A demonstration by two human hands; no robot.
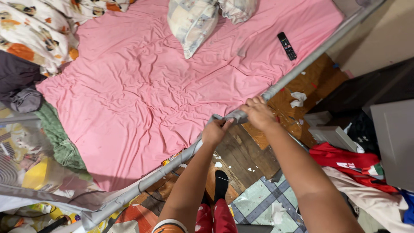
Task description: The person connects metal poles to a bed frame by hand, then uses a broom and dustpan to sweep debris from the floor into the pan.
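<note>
A long grey rail [297,69], wrapped in grey fabric, runs diagonally along the near edge of a bed covered by a wrinkled pink sheet [142,99]. My left hand [214,131] pinches the grey fabric covering on the rail. Just to its right, my right hand [258,113] is closed over the top of the same rail. Both hands meet near the rail's middle. My feet in dark socks [221,183] show below, on the floor.
A black remote control [286,45] and a patterned pillow [192,21] lie on the sheet. A printed blanket [39,26] is bunched at the upper left. Clothes, including a red garment [349,162], and paper scraps litter the wooden floor [250,155] at right.
</note>
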